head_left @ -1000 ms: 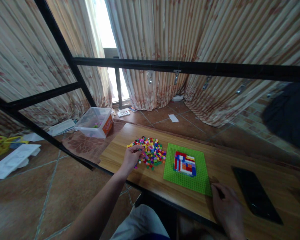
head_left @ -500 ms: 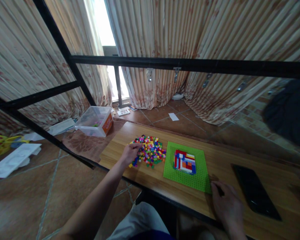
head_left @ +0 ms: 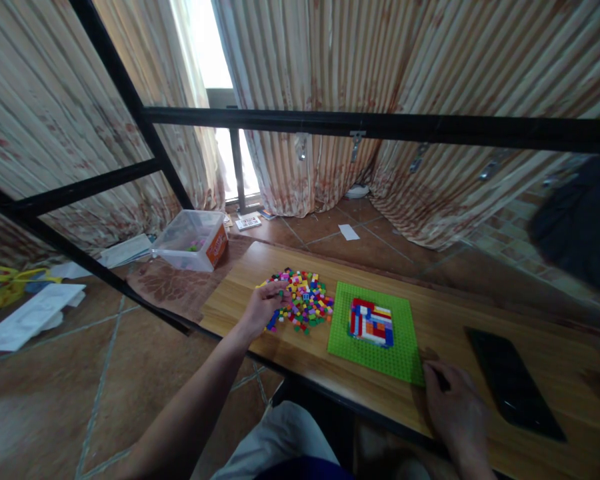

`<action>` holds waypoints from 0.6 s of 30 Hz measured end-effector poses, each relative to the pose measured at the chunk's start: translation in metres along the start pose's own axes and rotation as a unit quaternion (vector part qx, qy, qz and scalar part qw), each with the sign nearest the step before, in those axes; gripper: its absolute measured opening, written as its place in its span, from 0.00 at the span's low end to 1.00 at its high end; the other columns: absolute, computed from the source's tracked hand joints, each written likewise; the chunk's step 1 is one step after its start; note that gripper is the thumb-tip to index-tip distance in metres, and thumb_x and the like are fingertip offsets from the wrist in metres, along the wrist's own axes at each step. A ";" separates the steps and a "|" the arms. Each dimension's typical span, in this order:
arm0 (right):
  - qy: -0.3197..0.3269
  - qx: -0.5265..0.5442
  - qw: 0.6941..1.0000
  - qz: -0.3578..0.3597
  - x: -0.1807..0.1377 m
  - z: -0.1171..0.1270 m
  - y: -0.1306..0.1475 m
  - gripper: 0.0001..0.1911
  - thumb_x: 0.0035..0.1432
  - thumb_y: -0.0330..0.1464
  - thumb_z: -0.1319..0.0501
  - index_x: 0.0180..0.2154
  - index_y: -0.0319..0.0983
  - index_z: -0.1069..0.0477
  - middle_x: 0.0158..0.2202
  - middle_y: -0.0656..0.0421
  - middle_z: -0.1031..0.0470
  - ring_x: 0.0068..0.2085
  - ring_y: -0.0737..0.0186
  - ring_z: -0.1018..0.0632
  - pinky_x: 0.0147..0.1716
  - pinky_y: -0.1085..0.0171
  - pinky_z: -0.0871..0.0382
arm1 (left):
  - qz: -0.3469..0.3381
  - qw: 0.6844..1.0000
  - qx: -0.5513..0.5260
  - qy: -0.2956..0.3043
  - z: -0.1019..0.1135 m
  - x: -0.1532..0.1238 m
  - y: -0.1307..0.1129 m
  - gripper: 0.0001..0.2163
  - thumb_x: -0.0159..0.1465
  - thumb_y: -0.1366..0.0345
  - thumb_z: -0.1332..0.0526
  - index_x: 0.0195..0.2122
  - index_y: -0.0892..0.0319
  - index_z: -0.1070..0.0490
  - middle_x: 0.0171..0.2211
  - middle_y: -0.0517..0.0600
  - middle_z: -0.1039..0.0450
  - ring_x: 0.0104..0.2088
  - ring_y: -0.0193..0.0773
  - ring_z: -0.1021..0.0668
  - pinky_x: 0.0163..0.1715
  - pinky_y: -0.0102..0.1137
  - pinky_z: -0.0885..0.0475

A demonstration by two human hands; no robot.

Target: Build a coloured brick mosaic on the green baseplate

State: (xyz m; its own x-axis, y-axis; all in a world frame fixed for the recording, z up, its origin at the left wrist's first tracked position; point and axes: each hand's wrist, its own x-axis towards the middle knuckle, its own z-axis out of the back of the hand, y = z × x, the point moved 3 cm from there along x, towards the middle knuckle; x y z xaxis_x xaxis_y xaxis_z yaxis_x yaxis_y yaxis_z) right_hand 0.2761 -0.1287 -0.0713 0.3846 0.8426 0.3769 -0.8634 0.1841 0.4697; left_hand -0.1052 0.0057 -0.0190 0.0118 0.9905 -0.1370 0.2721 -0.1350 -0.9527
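Observation:
A heap of small coloured bricks [head_left: 306, 300] lies on the wooden table [head_left: 300, 350]. My left hand [head_left: 263, 305] rests on the heap's left edge, fingers curled into the bricks; what they pinch is too small to name. To the right lies a green baseplate [head_left: 397, 350] carrying a small red, white and blue brick patch [head_left: 371, 323]. My right hand [head_left: 453, 405] lies on the table at the baseplate's near right corner, fingers bent and touching its edge.
A black phone [head_left: 513, 383] lies on the table right of my right hand. A clear plastic tub [head_left: 193, 240] stands on the floor at the left, with papers [head_left: 27, 317] further left. A black metal frame [head_left: 330, 123] crosses in front of curtains.
My left hand has shifted slightly up along the left edge of the brick heap. My right hand has stayed at the baseplate's corner. The view has drifted a little.

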 end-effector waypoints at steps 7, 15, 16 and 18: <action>-0.002 0.011 1.000 0.014 0.001 0.000 -0.001 0.24 0.60 0.49 0.51 0.34 0.39 0.27 0.40 0.49 0.23 0.42 0.50 0.24 0.43 0.55 0.31 | -0.007 0.999 0.035 -0.025 -0.004 0.000 0.003 0.13 0.50 0.71 0.36 0.38 0.64 0.22 0.29 0.49 0.23 0.31 0.37 0.20 0.37 0.33 0.23; -0.007 0.008 1.000 0.005 0.001 0.001 0.001 0.26 0.60 0.51 0.53 0.34 0.39 0.26 0.40 0.48 0.23 0.43 0.50 0.24 0.43 0.54 0.30 | 0.024 0.986 0.163 -0.032 -0.006 0.017 0.010 0.09 0.53 0.76 0.42 0.33 0.62 0.25 0.26 0.45 0.25 0.23 0.32 0.22 0.26 0.27 0.25; -0.008 0.008 1.000 0.005 0.001 0.001 0.001 0.27 0.60 0.51 0.53 0.34 0.39 0.26 0.40 0.48 0.23 0.43 0.50 0.24 0.43 0.54 0.30 | 0.025 0.983 0.176 -0.032 -0.006 0.020 0.011 0.09 0.53 0.76 0.41 0.33 0.62 0.25 0.25 0.45 0.25 0.22 0.32 0.23 0.25 0.26 0.26; -0.005 0.009 1.000 0.005 0.001 0.002 0.002 0.27 0.60 0.52 0.53 0.34 0.39 0.26 0.39 0.48 0.23 0.42 0.50 0.24 0.42 0.54 0.30 | 0.021 0.978 0.203 -0.031 -0.005 0.024 0.012 0.10 0.52 0.76 0.40 0.35 0.61 0.24 0.28 0.46 0.23 0.22 0.32 0.23 0.23 0.25 0.27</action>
State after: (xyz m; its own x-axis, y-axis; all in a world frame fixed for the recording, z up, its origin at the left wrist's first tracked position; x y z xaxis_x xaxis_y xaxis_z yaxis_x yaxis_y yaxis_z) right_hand 0.2758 -0.1282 -0.0688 0.3797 0.8393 0.3891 -0.8614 0.1674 0.4796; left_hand -0.0965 0.0281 -0.0318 -0.0468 0.9821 -0.1825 -0.1326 -0.1872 -0.9733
